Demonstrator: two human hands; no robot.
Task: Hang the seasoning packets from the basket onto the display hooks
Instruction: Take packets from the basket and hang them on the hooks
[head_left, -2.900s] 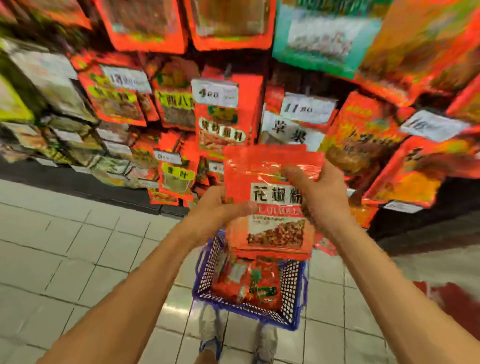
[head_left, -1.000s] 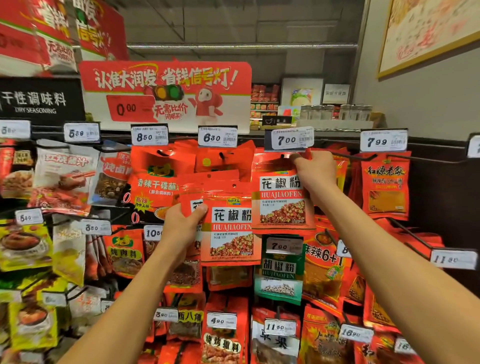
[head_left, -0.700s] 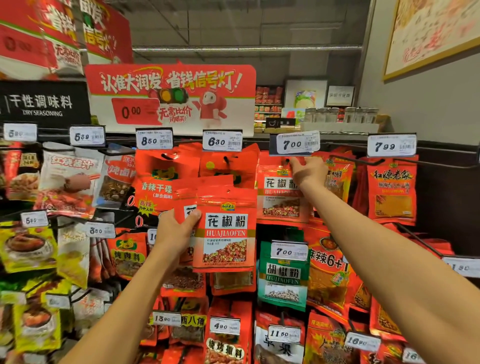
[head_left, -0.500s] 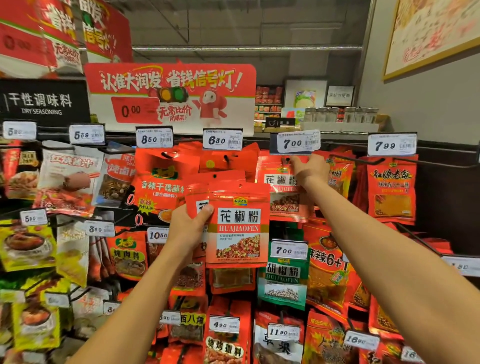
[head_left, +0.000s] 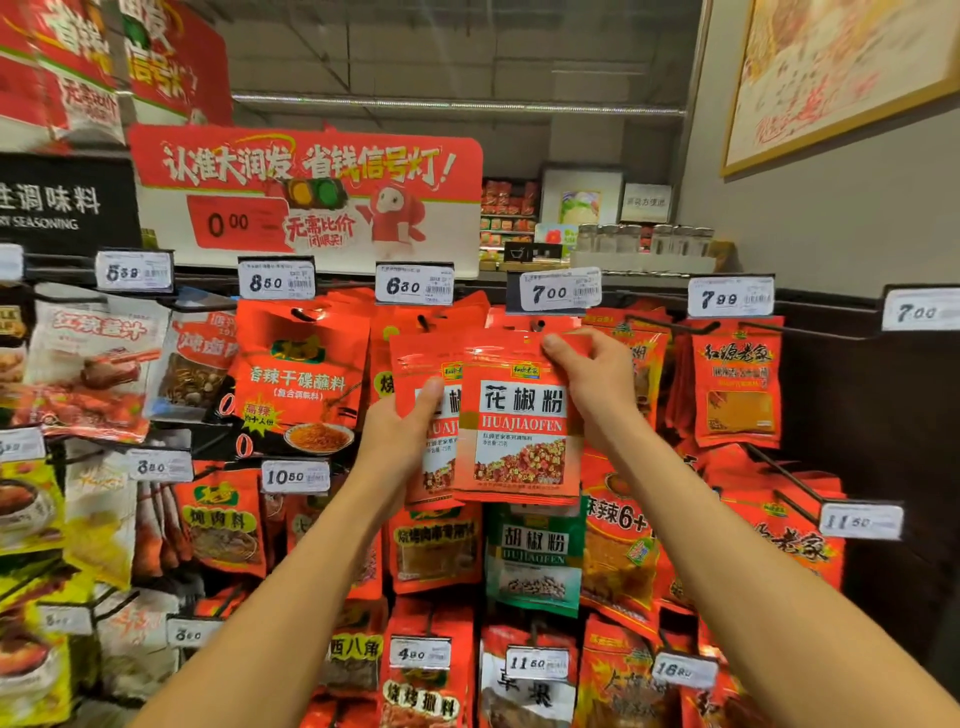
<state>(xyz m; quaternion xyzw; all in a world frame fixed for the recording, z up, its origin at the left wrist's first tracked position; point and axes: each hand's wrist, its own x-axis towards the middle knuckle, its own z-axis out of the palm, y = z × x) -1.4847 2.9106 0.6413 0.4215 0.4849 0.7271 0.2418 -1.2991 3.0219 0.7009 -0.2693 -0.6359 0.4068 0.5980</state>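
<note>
A hook rack carries hanging seasoning packets under white price tags.

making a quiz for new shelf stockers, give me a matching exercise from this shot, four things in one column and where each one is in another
Things
1. front huajiaofen packet
2. second huajiaofen packet
3. green hujiaofen packet
4. 7.99 price tag

Places
A. hanging on the rack below the two held packets
B. pinched at its top corner by the right hand
C. on a hook end, right of the right hand
D. held by the left hand, partly behind the front packet

Pairs: 1-B, 2-D, 3-A, 4-C
</note>
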